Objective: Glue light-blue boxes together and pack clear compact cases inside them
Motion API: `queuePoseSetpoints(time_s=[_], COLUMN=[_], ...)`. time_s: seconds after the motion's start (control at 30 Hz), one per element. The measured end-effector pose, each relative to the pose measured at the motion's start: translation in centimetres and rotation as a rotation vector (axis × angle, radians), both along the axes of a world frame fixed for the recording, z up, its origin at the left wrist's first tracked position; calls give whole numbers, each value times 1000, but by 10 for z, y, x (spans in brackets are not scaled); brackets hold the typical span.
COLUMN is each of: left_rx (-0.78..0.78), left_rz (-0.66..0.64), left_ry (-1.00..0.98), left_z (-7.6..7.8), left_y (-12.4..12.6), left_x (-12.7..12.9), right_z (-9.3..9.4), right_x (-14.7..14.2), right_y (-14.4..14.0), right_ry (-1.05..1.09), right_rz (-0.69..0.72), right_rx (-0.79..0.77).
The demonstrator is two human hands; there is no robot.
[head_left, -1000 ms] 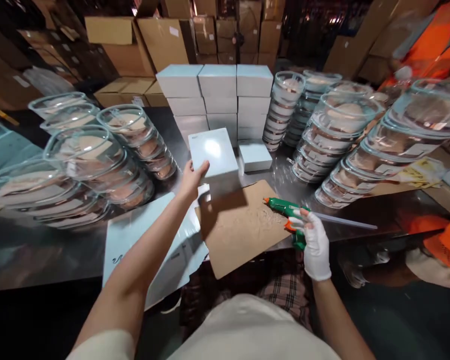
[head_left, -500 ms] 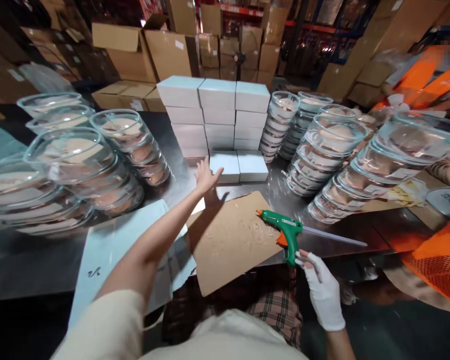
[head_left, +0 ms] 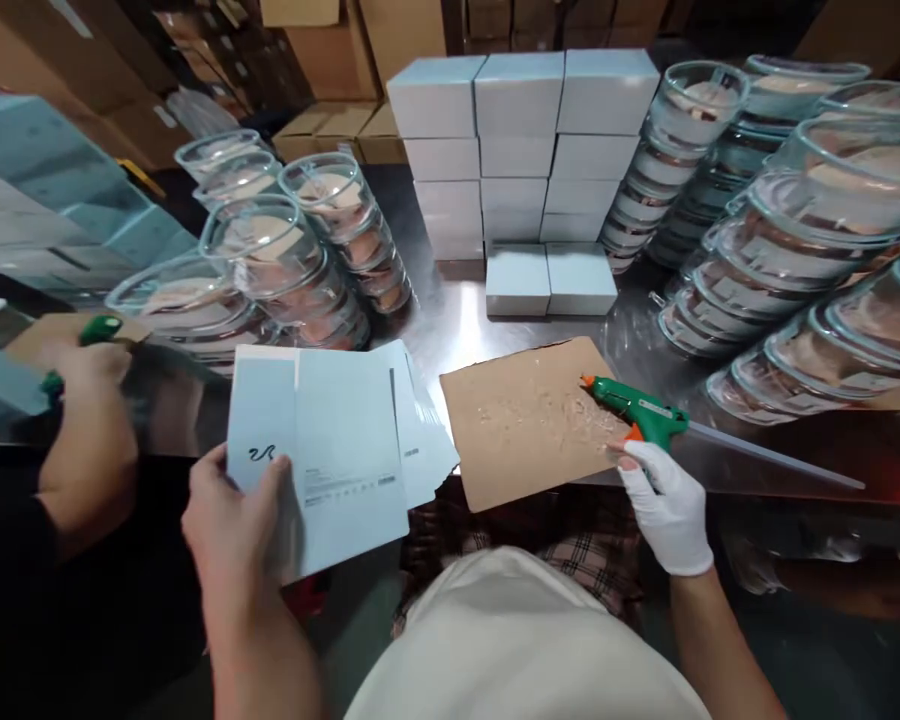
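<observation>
My left hand [head_left: 236, 525] grips the left edge of a flat light-blue printed card box blank [head_left: 349, 440], thumb on top by a black squiggle. Other blue sheets [head_left: 424, 430] lie partly under it. My right hand [head_left: 667, 510], in a white glove with bare fingertips, is closed round the handle of a green glue gun [head_left: 637, 402]. The gun lies with its orange nozzle over a brown cardboard sheet [head_left: 525, 425] marked with glue blobs. A clear glue stick [head_left: 776, 455] sticks out of its back.
Stacked white-blue boxes [head_left: 517, 160] stand at the back of the metal table, two smaller-looking boxes [head_left: 551, 280] before them. Clear round containers rise in stacks left [head_left: 277, 260] and right [head_left: 765, 260]. At far left, another person's hand [head_left: 94, 370] holds a green tool.
My left hand has come back from beside the white-blue boxes and taken hold of the box blank. My right hand has closed on the glue gun handle. The view has swung left and down.
</observation>
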State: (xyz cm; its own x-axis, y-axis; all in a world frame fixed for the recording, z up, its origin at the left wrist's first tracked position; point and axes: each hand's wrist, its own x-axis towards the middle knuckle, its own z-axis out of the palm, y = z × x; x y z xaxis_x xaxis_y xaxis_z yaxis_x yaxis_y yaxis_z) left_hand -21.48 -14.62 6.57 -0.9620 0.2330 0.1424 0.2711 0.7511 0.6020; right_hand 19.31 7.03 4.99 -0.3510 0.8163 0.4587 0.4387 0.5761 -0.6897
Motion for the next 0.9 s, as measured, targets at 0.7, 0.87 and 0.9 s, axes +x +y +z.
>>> queuePoseSetpoints(time_s=[0.7,0.87,0.9], left_rx=[104,-9,-43], left_rz=[-1458,-1632,-1656], left_ry=[-133,121,121], left_z=[-44,-46,-47], left_y=[41,38,37], left_x=[101,116,119], right_z=[-3,-19,-24], right_x=[-8,-3,-4], right_y=[-16,-36,-39], right_ry=[-318,-119,-27], right_rz=[670,653,686], right_rx=[-771,-1066,-1168])
